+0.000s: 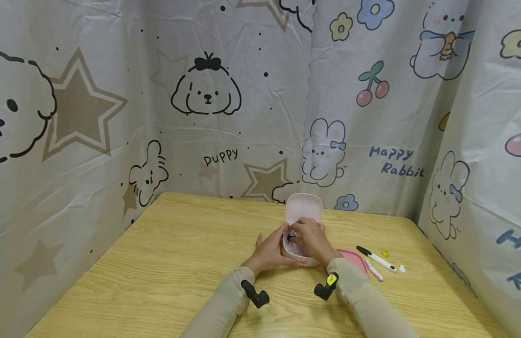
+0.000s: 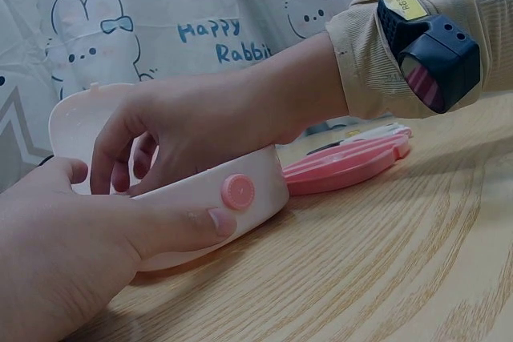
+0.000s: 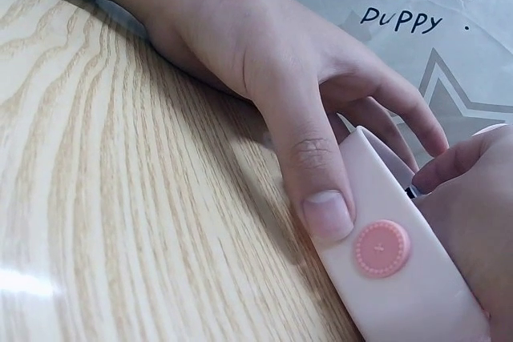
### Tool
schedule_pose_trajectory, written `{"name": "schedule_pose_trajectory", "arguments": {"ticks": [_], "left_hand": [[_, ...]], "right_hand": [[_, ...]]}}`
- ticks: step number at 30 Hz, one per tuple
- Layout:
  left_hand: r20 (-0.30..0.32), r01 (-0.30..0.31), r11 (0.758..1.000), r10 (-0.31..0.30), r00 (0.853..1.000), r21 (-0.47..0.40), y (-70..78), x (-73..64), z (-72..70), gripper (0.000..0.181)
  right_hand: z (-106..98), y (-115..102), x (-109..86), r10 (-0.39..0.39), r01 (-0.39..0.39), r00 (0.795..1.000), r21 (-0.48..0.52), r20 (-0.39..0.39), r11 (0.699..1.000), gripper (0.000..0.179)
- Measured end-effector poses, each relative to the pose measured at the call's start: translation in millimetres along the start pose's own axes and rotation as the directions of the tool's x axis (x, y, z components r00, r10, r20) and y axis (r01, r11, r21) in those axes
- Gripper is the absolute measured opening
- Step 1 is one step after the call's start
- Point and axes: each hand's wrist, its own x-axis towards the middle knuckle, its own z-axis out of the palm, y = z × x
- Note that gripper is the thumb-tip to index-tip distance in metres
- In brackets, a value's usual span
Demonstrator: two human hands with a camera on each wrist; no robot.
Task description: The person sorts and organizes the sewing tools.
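A pale pink box point(image 1: 300, 259) with a raised lid point(image 1: 304, 208) stands on the table. A round pink button point(image 2: 238, 192) is on its front wall. My left hand point(image 1: 266, 253) grips the box's left side, thumb along the front wall and fingers around the far side. My right hand point(image 1: 313, 238) reaches down into the box with bent fingers. At its fingertips is a small black object with a pale top point(image 1: 291, 234), seemingly pinched; its kind is unclear. Clear, crinkled-looking contents point(image 1: 293, 249) lie inside, partly hidden by the right hand.
Right of the box lies a pink flat piece point(image 2: 353, 170), partly behind the right forearm. Beyond it are a white pen-like tool with a black end point(image 1: 376, 258), a small pink-and-white stick point(image 1: 373, 271), a yellow bit point(image 1: 385, 253) and a white bit point(image 1: 402, 268). Printed curtains enclose the table.
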Motion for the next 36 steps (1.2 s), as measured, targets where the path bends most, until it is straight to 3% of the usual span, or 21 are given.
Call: {"name": "schedule_pose_trajectory", "arguments": {"ticks": [36], "left_hand": [[0.005,0.01,1.0,-0.01,1.0,0.008,3.0,-1.3,-1.8,0.115]], "right_hand": [[0.7,-2.2,0.6,0.015,-0.015,1.0,0.002,0.004,1.0,0.018]]}}
